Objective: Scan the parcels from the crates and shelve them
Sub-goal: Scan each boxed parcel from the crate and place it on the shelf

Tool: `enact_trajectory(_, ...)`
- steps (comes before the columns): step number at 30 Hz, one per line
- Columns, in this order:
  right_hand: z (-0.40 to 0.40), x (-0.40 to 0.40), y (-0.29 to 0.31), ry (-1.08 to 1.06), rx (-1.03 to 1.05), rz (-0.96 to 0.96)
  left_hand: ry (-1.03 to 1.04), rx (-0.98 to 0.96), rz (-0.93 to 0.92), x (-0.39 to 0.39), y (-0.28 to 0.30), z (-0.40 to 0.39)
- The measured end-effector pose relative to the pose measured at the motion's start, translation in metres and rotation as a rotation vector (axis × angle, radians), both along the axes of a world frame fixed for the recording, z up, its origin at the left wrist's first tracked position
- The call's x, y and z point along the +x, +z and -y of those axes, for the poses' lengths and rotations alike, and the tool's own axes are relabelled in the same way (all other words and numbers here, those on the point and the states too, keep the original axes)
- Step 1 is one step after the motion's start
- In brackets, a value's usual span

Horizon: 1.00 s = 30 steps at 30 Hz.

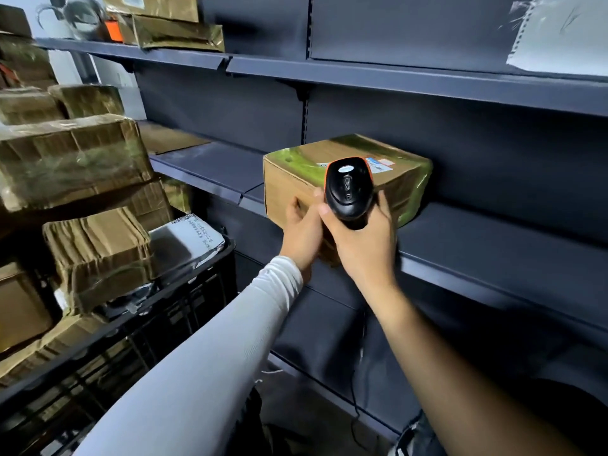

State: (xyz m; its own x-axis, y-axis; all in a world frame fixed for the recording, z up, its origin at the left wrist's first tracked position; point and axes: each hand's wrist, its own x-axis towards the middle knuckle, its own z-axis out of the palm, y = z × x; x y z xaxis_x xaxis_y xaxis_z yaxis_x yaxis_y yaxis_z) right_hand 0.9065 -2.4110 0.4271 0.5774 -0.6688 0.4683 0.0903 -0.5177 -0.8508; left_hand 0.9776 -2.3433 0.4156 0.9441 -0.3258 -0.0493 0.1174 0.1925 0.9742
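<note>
On the middle shelf [493, 225] sits the box [296, 182], its near end overhanging the lip; better to slide it fully in and keep the label [378, 164] facing out; the left hand [301, 232] presses its front, fingers fairly straight; the right hand [362, 245] clasps the scanner [348, 192]; crate [184, 291] parcels [95, 255] wait.

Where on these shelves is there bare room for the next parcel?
The middle shelf is bare right of the cardboard box the left hand steadies, and between that box and the flat parcel at far left. The crate and upper-left shelf are crowded.
</note>
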Motion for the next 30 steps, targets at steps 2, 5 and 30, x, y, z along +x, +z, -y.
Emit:
enact_trajectory(2, 0.011, 0.004, 0.0, -0.019, -0.015, 0.019, 0.065, 0.07, 0.127, 0.013, -0.007, 0.002)
enact_trajectory(5, 0.028, 0.01, 0.003, -0.012, -0.015, 0.033, 0.229, 0.312, 0.52, 0.036, -0.018, -0.006)
enact_trajectory(30, 0.072, 0.146, 0.039, 0.116, 0.022, -0.288, 0.271, 0.638, 0.949, 0.2, -0.015, 0.012)
